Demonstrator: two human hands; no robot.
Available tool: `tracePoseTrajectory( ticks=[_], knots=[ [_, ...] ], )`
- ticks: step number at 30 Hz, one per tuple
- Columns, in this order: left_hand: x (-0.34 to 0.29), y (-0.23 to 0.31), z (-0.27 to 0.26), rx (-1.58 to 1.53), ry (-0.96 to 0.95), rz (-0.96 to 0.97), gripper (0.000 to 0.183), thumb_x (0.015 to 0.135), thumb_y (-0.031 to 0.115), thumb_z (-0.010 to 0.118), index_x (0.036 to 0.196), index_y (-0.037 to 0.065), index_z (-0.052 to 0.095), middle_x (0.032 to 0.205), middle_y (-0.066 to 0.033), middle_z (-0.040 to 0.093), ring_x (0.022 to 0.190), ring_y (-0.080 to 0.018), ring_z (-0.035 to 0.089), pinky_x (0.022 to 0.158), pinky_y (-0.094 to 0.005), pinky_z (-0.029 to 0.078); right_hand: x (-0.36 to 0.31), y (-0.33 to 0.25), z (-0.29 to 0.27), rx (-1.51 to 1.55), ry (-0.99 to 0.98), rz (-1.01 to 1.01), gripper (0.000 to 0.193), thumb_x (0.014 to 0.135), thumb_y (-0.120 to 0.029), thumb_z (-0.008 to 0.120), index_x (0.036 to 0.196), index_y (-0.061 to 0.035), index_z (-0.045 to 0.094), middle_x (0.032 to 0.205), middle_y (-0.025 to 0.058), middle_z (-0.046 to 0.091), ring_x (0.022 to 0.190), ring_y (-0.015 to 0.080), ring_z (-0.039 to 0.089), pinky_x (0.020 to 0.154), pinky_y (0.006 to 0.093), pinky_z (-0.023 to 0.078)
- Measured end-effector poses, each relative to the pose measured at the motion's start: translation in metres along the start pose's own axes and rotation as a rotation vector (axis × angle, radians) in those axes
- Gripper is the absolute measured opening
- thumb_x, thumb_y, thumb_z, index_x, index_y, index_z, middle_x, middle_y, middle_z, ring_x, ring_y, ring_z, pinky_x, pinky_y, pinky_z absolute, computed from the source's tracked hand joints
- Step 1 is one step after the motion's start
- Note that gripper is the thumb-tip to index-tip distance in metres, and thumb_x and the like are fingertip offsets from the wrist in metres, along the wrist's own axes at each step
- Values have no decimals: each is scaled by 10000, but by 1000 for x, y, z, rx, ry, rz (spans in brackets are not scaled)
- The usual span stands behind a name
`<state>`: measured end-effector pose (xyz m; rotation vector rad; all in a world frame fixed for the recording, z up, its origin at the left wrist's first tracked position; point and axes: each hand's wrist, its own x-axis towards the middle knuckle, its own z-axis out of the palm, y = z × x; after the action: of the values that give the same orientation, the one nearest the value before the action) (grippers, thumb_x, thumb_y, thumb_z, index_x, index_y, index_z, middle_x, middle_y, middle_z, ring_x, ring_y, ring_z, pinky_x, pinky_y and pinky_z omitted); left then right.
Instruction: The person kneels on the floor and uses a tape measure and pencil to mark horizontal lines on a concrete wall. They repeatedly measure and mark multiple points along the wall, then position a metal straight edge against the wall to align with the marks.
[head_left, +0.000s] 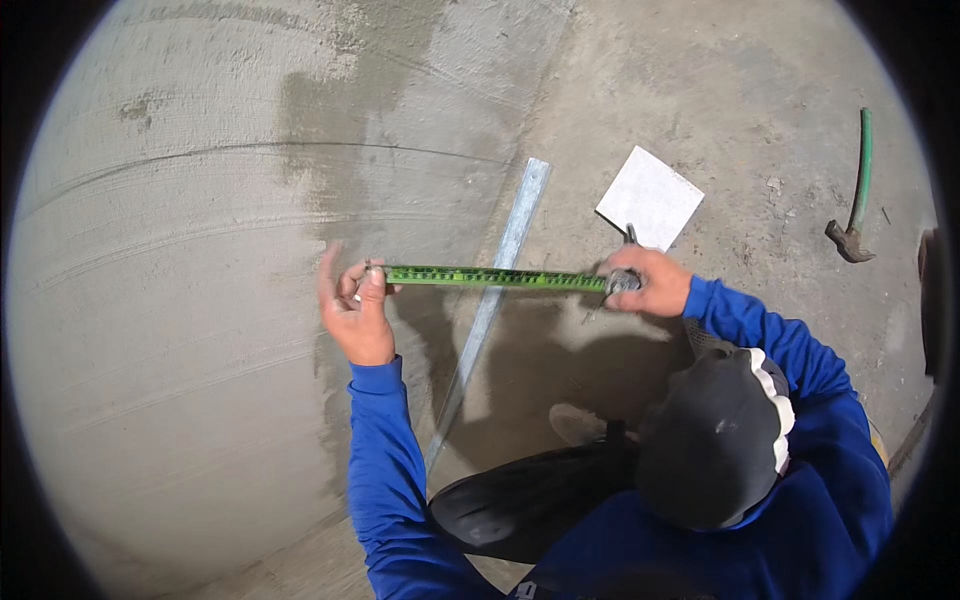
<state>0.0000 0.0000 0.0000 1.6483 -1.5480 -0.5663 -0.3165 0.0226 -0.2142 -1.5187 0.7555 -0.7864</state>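
Observation:
A tape measure is stretched level between my hands, its green blade (pixel 490 278) pulled out and crossing above a metal strip. My left hand (pixel 360 315) pinches the blade's free end with thumb and fingers, the index finger raised. It is beside the grey wall surface. My right hand (pixel 645 283) is closed round the tape measure's case (pixel 622 283), which is mostly hidden by the fingers. A thin dark stick-like thing (pixel 630 234) pokes up from that hand, over the near corner of a white square tile (pixel 650 195).
The long metal strip (pixel 515 225) lies slanted by the wall's foot. A claw hammer (pixel 858 195) with a green handle rests on the concrete floor at the right. The plastered wall (pixel 180 270) has damp, darker patches. A dark rounded shape (pixel 705 450) with a rippled white edge is at lower right.

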Motion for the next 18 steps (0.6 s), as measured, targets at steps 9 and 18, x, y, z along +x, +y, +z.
tracePoseTrajectory(
  ticks=[9, 18],
  knots=[
    [-82, -23, 83, -127, -405, -436, 698, 988, 491, 483, 1460, 1, 324, 1347, -188, 520, 1120, -257, 588, 892, -368, 525, 44, -29, 79, 224, -11, -64, 595, 802, -371, 751, 1235, -15, 549, 1144, 210, 587, 1067, 360, 581, 914, 414, 463],
    [-62, 1, 85, -521, -378, -617, 572, 1031, 426, 403, 1302, -70, 495, 1192, -189, 620, 1098, -263, 613, 966, -375, 480, 60, -66, 46, 357, -205, -178, 673, 815, -344, 740, 1340, -23, 466, 1151, 211, 602, 1078, 368, 592, 948, 409, 460]
  ],
)
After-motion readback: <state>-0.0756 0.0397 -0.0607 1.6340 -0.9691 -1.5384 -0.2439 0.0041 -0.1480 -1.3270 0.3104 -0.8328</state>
